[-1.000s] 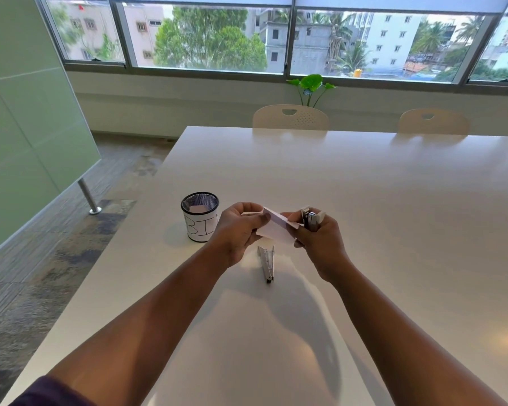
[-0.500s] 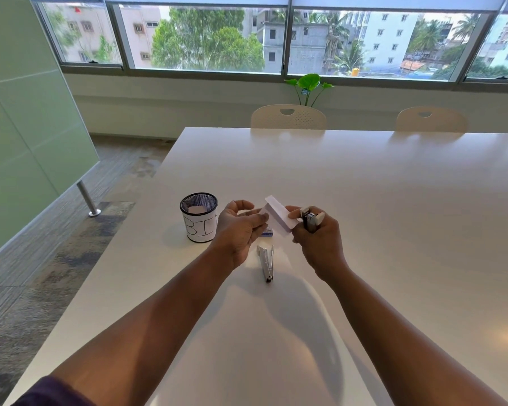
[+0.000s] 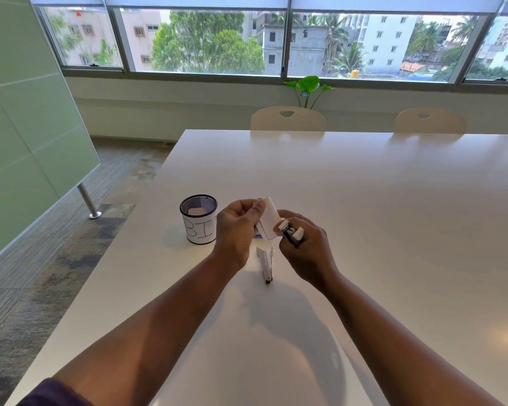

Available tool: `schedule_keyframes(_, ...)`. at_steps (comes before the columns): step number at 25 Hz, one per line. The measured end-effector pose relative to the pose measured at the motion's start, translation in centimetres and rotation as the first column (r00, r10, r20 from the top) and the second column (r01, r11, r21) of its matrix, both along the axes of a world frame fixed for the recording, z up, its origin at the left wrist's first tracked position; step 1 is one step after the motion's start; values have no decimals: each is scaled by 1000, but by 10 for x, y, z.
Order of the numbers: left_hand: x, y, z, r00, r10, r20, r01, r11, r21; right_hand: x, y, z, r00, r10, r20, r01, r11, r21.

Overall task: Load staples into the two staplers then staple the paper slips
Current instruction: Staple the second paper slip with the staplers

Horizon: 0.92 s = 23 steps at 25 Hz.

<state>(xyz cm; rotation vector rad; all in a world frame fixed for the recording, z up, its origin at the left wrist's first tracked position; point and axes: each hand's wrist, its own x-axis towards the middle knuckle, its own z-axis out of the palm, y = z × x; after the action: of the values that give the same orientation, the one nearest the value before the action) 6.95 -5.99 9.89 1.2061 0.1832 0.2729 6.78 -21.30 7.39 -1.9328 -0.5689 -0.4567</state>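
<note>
Slip [image 3: 269, 219] axis: slanted, low corner in stapler [image 3: 291, 232] mouth.
Left hand [image 3: 237, 230]: fingers pinch slip.
Right hand [image 3: 307, 249]: fingers clamp stapler.

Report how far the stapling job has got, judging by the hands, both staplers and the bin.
Done: one slip already lies in the mesh bin. In hand: the left hand holds a paper slip with its corner in the stapler gripped by the right hand. Left: the second stapler lies on the table, untouched; whether it is loaded cannot be told.
</note>
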Motion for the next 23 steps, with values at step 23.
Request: schedule_keyframes(23,6,23,-7,958,-245,147,164,894,417,23,-13,28,944,173,-280,-147,983,110)
